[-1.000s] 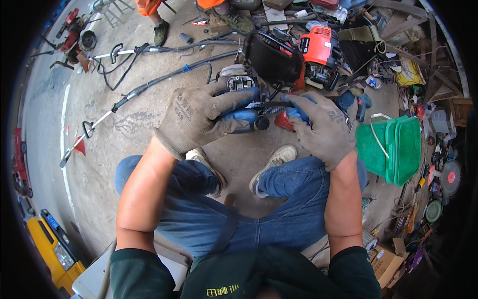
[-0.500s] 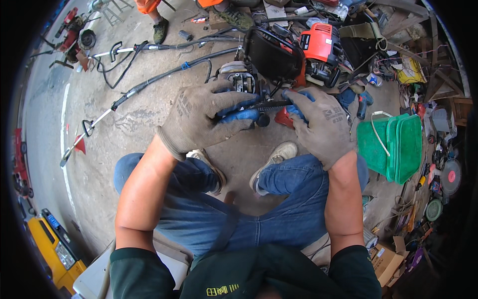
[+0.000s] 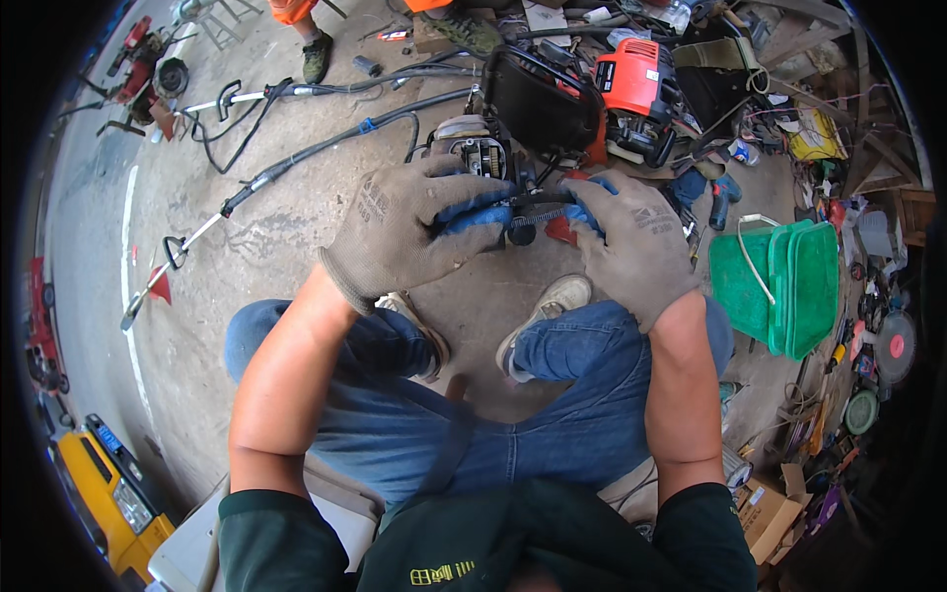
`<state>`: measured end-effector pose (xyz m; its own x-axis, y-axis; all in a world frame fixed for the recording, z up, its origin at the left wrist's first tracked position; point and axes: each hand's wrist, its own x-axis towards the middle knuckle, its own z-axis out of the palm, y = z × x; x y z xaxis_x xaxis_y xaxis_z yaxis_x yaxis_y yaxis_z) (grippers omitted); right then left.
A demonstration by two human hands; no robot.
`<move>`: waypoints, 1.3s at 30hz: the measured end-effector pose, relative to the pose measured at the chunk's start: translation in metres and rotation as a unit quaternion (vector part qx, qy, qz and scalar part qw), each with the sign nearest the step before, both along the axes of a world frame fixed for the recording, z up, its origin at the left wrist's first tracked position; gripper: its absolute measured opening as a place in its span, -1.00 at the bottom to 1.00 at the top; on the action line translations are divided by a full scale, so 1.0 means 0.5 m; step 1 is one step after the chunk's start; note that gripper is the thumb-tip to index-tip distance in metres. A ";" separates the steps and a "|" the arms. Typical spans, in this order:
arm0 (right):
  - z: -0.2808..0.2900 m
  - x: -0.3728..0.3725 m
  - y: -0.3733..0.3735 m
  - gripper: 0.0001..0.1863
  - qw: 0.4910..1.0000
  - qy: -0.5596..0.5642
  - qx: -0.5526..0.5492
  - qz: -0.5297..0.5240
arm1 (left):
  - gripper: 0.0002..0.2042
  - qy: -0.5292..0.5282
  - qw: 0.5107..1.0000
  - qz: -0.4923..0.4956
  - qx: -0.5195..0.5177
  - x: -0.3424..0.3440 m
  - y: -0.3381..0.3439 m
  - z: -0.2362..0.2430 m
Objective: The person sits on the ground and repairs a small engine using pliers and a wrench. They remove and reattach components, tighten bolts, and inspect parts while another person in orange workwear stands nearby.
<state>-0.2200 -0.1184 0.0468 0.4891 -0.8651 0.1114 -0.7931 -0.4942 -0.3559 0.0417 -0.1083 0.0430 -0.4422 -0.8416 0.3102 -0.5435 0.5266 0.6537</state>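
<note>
Both hands wear grey-brown gloves with blue fingertips, close together in front of a small engine. My left hand point(image 3: 414, 222) is closed, thumb and fingers pinching one end of a thin dark ribbed piece point(image 3: 538, 214), perhaps a spring or corrugated hose. My right hand point(image 3: 636, 242) closes its fingertips round the other end. A black round knob point(image 3: 521, 235) hangs just below the ribbed piece, by the left fingertips. Right behind the left hand sits the opened engine point(image 3: 481, 153), its metal inner parts exposed. Something red point(image 3: 560, 229) shows beside the right fingertips, partly hidden.
A red-and-black engine unit point(image 3: 636, 84) stands beyond, beside a black frame-like cover point(image 3: 528, 104). On the right are a green bucket point(image 3: 755, 261) and a cordless drill point(image 3: 725, 197), with heaped parts along the wall. Long-shafted tools point(image 3: 296, 158) lie left. Another person's shoe point(image 3: 317, 57) shows behind.
The ribbed piece between my hands has tilted and shows more clearly. Both hands have shifted only slightly, with their pinching grips kept.
</note>
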 end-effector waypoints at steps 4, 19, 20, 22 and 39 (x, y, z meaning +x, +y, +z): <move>0.009 0.012 -0.008 -0.58 0.988 -0.067 0.120 -0.063 | -0.72 0.124 0.974 0.063 0.177 -0.007 -0.006 -0.018; -0.056 0.026 -0.077 -0.74 0.800 -0.449 0.351 -0.185 | -0.64 0.417 0.782 0.060 0.460 0.011 -0.061 -0.082; -0.062 0.027 -0.080 -0.75 0.785 -0.470 0.361 -0.178 | -0.64 0.437 0.766 0.057 0.469 0.018 -0.064 -0.083; -0.070 0.024 -0.089 -0.71 0.792 -0.460 0.367 -0.161 | -0.66 0.408 0.774 0.067 0.479 0.038 -0.066 -0.085; -0.087 0.039 -0.083 -0.68 0.795 -0.456 0.379 -0.131 | -0.70 0.349 0.782 0.212 0.471 0.041 -0.075 -0.100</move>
<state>-0.2006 -0.1601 0.0032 0.2960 -0.9115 -0.2856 -0.0757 0.2756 -0.9583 0.0623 -0.1456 -0.0072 -0.0617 -0.8673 -0.4940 0.1241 -0.4977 0.8584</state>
